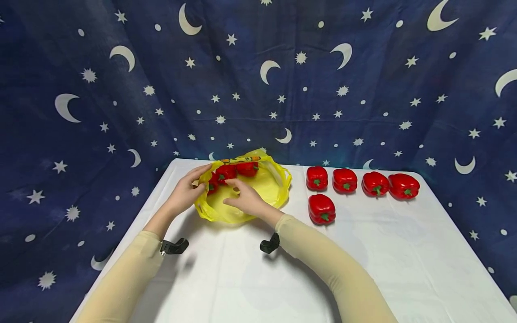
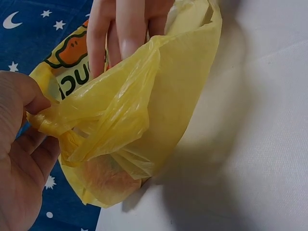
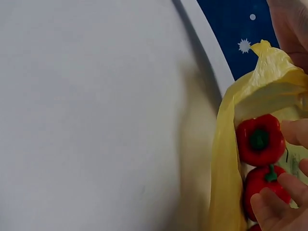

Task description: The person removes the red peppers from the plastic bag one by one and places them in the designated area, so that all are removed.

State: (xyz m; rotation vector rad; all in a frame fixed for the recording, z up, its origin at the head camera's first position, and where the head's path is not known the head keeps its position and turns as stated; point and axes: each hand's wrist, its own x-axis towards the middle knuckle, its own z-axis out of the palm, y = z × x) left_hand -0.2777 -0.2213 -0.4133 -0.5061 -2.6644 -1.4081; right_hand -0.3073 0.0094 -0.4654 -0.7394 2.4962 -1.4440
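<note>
A yellow plastic bag (image 1: 238, 215) lies on the table with its mouth spread wide. Inside it, along the left and far side, sit three red bell peppers (image 1: 226, 172) with green stems. My left hand (image 1: 186, 194) pinches the left edge of the bag; bunched plastic (image 2: 53, 122) shows between its thumb and fingers. My right hand (image 1: 247, 199) reaches over the opening with thumb and fingers apart, holding nothing. In the right wrist view its fingers (image 3: 293, 190) are close beside a bell pepper (image 3: 262, 185) in the bag; whether they touch it I cannot tell.
To the right of the bag several more red bell peppers stand on the white table (image 1: 250, 278): a back row, including one pepper (image 1: 344, 180), and a single pepper (image 1: 321, 209) nearer. A dark blue curtain (image 1: 258, 112) with moons and stars hangs behind.
</note>
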